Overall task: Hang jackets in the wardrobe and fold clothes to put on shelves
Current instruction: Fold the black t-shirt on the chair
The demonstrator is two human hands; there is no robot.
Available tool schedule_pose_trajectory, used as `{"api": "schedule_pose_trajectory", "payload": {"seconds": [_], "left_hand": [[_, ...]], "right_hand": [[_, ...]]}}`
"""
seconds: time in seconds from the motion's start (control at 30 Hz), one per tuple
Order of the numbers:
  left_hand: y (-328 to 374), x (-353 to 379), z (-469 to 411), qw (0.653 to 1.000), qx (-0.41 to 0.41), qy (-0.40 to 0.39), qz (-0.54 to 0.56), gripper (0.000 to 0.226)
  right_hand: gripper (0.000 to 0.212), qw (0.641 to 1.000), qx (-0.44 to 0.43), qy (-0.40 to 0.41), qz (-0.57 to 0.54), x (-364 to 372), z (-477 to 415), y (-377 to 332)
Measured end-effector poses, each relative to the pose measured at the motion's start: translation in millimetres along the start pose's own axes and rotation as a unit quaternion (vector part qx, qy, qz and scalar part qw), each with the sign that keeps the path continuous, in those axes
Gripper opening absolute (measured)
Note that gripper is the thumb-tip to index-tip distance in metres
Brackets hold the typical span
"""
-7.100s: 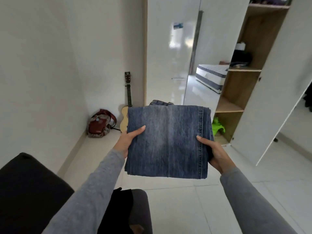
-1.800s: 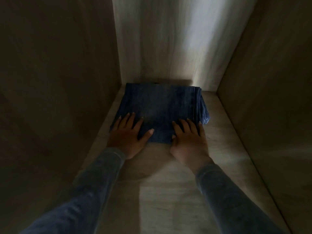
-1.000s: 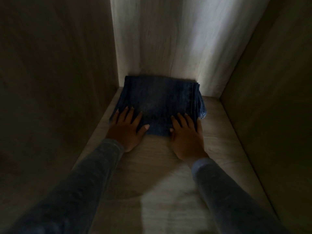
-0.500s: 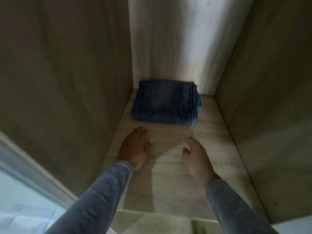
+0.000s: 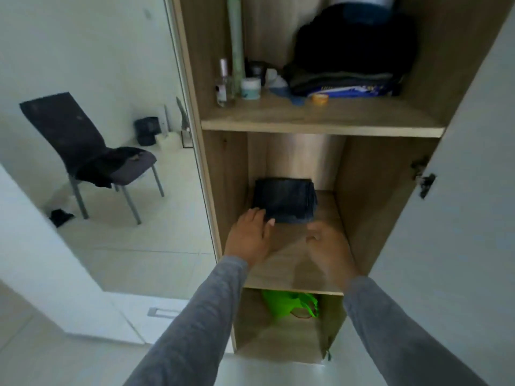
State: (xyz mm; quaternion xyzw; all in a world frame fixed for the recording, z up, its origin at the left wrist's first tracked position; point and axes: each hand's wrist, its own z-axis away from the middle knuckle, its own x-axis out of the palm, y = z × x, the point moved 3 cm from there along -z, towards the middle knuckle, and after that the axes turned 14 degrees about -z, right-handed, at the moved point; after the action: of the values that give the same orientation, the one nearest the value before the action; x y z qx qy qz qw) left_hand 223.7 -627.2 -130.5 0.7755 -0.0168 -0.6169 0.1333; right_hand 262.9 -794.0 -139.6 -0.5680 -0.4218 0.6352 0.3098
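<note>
The folded blue jeans [image 5: 287,199] lie flat at the back of the middle wooden shelf [image 5: 292,277] of the open wardrobe. My left hand [image 5: 249,236] hovers over the shelf just in front of the jeans, fingers straight and holding nothing. My right hand [image 5: 330,250] is blurred, a little nearer the shelf's front edge, with relaxed fingers and nothing in it. Both arms wear grey sleeves.
The shelf above holds folded dark clothes [image 5: 348,65], a jar [image 5: 250,89], a bottle [image 5: 223,82] and a tape roll [image 5: 320,99]. A green bag [image 5: 289,303] sits on the shelf below. The white door [image 5: 459,190] stands open at right. A mirror at left reflects a dark chair [image 5: 92,151].
My hands have let go of the jeans and drawn back toward the shelf's front. My head has pulled out of the compartment, so the whole wardrobe shows.
</note>
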Motion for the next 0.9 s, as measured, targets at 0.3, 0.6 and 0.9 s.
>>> {"api": "schedule_pose_trajectory", "payload": {"seconds": [0.3, 0.6, 0.9], "left_hand": [[43, -140, 132, 0.996, -0.044, 0.082, 0.016, 0.05], [14, -222, 311, 0.984, -0.128, 0.125, -0.007, 0.051], [-147, -299, 491, 0.943, -0.287, 0.158, -0.062, 0.045]], "right_hand": [[0.03, 0.997, -0.07, -0.027, -0.014, -59, 150, -110], [0.031, 0.983, -0.127, -0.107, -0.073, -37, 304, -175], [0.035, 0.944, -0.198, -0.251, -0.085, 125, 431, -278]]}}
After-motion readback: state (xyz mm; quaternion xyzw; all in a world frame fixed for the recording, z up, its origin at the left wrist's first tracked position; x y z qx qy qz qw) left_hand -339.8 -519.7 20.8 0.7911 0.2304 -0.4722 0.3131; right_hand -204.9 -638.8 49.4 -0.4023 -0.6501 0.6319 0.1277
